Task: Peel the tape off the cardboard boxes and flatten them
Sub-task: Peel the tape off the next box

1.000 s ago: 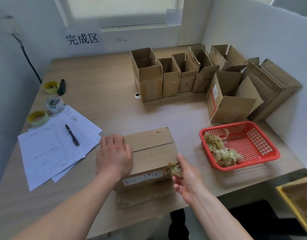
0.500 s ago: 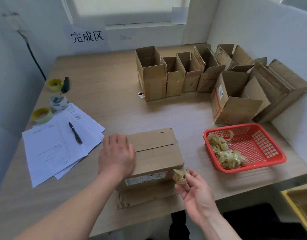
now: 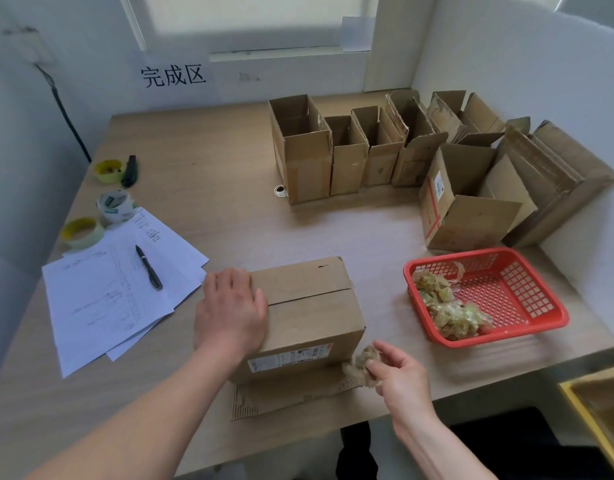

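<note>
A closed cardboard box lies on the table's near middle, its top flaps meeting at a bare seam, a shipping label on its front face. My left hand rests flat on the box's top left corner. My right hand pinches a crumpled wad of peeled tape just off the box's lower right corner. A torn cardboard sheet lies under the box's near side.
A red basket with tape wads sits right of the box. Several open boxes stand at the back; flattened ones lean at the right wall. Papers, a pen and tape rolls lie left.
My right hand pulled the tape wad free of the box's front right corner and drew it slightly down and right. The left hand stayed on the box.
</note>
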`<state>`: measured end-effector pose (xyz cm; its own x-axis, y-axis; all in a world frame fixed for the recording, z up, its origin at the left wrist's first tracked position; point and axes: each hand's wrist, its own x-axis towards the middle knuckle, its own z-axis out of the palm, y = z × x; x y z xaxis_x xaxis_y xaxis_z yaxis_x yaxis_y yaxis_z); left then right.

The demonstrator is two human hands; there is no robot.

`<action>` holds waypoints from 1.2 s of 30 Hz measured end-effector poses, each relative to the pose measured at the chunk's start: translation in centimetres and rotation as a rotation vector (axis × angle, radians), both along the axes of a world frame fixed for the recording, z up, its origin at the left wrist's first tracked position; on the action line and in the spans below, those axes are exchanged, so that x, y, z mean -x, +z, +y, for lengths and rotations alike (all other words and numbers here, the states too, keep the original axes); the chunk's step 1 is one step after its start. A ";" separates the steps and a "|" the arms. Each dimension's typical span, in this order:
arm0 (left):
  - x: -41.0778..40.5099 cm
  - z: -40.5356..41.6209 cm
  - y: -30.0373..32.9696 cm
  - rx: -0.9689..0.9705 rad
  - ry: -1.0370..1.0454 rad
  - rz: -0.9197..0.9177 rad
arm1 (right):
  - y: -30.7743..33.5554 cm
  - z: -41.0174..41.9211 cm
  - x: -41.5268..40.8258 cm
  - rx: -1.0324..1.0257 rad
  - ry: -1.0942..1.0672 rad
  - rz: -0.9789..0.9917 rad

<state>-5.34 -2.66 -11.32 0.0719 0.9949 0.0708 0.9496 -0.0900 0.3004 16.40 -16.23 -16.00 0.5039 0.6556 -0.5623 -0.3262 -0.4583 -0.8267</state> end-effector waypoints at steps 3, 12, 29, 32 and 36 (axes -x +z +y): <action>0.1 0.0 0.0 0.004 -0.001 0.001 | -0.1 0.0 -1.3 -0.035 -0.115 0.042; -2.0 1.4 0.5 0.046 -0.030 0.024 | 4.0 3.1 -8.9 -0.131 -0.146 -0.456; -7.2 2.2 0.7 -0.023 -0.072 -0.008 | -1.8 9.6 -17.5 0.357 0.516 -1.108; -7.2 2.2 0.7 -0.024 -0.069 -0.022 | -3.1 9.6 -17.6 0.287 0.560 -1.182; -7.3 2.4 0.6 -0.019 -0.048 -0.011 | -4.4 9.5 -18.0 0.234 0.665 -1.285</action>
